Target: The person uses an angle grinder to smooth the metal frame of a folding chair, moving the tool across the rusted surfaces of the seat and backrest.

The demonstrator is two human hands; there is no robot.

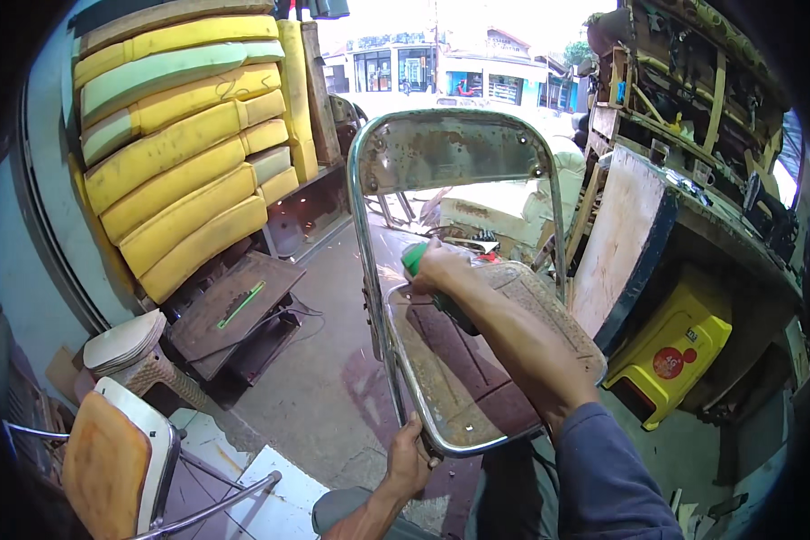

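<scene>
A metal folding chair stands in front of me, its bare backrest (463, 155) and seat pan (450, 382) stained with rust. My right hand (439, 268) is closed round a green angle grinder (414, 258) above the seat, near the left upright of the chair frame (362, 229). Sparks fly off to the left of the tool. Its disc is hidden from view. My left hand (409, 461) grips the frame at the near left corner of the seat, with the fingers partly hidden under it.
Yellow and green foam pads (184, 162) are stacked at the left. Below them stands a low wooden table (234, 310) with a bright green strip. A stool (130, 351) and a padded chair (108, 459) are nearer. On the right are a yellow plastic container (675, 346) and a cluttered workbench (693, 193).
</scene>
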